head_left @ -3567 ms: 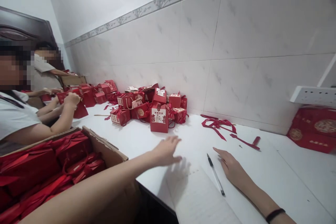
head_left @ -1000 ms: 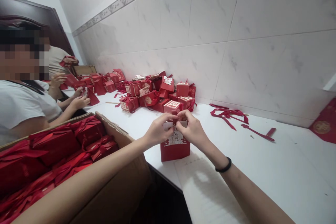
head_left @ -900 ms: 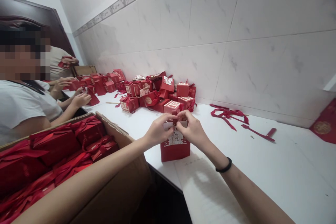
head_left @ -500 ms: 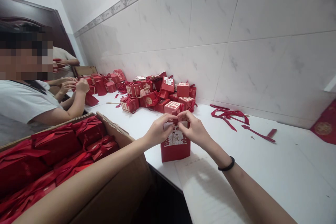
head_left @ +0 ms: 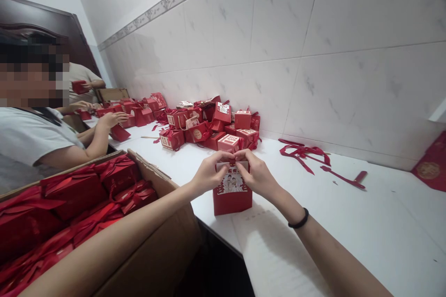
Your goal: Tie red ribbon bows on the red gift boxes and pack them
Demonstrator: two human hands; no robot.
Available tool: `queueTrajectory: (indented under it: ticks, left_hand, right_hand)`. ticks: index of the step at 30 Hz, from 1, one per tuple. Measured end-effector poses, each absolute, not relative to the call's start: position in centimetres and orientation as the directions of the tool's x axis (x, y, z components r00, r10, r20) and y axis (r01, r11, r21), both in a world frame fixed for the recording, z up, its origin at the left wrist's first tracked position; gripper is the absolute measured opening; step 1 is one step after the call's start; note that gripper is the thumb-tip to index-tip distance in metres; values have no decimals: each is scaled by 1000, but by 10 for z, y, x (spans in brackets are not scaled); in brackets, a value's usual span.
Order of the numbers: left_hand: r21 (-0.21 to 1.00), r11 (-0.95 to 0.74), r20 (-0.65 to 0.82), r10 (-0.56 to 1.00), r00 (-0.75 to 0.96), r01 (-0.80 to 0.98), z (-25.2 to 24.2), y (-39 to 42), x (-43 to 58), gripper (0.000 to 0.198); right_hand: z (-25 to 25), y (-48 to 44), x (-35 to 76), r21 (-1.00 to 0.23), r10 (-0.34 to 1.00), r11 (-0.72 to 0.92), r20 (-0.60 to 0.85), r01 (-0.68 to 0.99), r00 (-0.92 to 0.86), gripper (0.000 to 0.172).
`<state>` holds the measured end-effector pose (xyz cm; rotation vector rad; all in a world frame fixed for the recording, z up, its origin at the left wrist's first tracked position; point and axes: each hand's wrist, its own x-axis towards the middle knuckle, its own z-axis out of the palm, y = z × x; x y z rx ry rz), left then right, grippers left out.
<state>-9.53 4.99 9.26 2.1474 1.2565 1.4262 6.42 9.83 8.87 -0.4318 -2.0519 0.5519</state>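
A red gift box [head_left: 232,202] stands upright near the table's front edge, its face printed with a white picture of a couple and red characters. At its top, a small piece of red ribbon [head_left: 232,163] shows between my fingertips. My left hand [head_left: 211,171] is closed in a pinch on the ribbon from the left. From the right, my right hand [head_left: 256,170], a black band on its wrist, pinches the ribbon too. The fingertips nearly meet and partly hide the ribbon and the box's upper edge.
Red gift boxes [head_left: 198,132] lie piled behind. Loose red ribbons [head_left: 303,152] lie by the wall. A cardboard carton [head_left: 167,222] of red boxes stands at left. A co-worker [head_left: 42,134] sits beyond it; another person [head_left: 83,79] holds a red box farther back.
My fingertips have drawn closer over the box top, and less ribbon shows between them. The nearer co-worker's hands have moved apart; the farther person's red box is now plainly visible.
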Motion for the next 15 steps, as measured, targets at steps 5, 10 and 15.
queueTrajectory:
  ticks: [5,10,15]
  left_hand:
    - [636,-593,633,767,105,495,92,51,-92,18]
    - [698,-561,564,814,140,446,93,47,-100,42]
    - [734,-380,298,925,235,563,98,33,-124,49]
  right_hand:
    - [86,96,61,-505,483,857,724,99,-492,14]
    - [93,97,67,-514,510,847,717,133,-475,14]
    - [101,99,118,-548,636,772,670,322,-383,26]
